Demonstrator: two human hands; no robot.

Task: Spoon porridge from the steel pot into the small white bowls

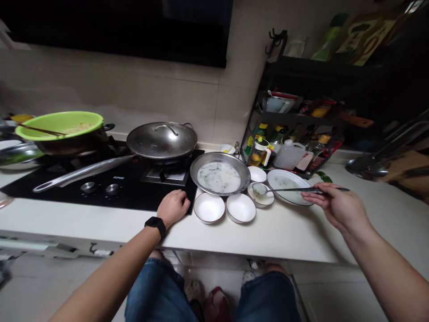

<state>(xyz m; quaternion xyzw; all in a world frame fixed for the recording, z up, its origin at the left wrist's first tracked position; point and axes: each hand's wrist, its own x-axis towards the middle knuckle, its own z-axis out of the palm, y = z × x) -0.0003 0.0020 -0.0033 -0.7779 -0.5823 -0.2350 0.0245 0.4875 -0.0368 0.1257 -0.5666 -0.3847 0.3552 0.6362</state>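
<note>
white countertop [288,241] bearing a black hob [110,192], white bowls [208,207], apparently a steel basin [201,167]

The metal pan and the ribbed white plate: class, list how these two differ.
The metal pan is grey steel, while the ribbed white plate is white. The pan looks larger than the plate. The pan sits beside the hob, the plate farther right. Both hold pale liquid and rest on the white counter.
</note>
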